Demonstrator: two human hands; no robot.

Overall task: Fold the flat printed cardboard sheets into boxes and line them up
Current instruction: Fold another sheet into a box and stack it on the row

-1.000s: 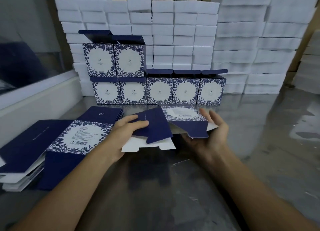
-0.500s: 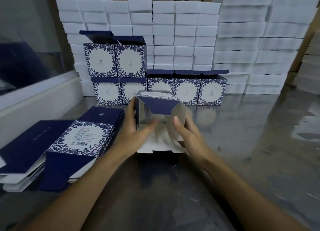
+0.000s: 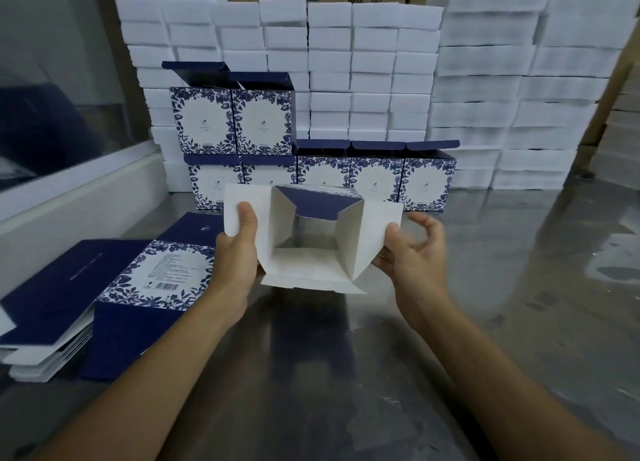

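Fingers point(image 3: 246, 218) hold half-folded box point(image 3: 313, 263) | left fingers hidden behind flap

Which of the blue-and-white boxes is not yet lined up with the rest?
The box held between the left hand and right hand, its white flaps spread open toward the camera. The finished boxes stand in rows behind it.
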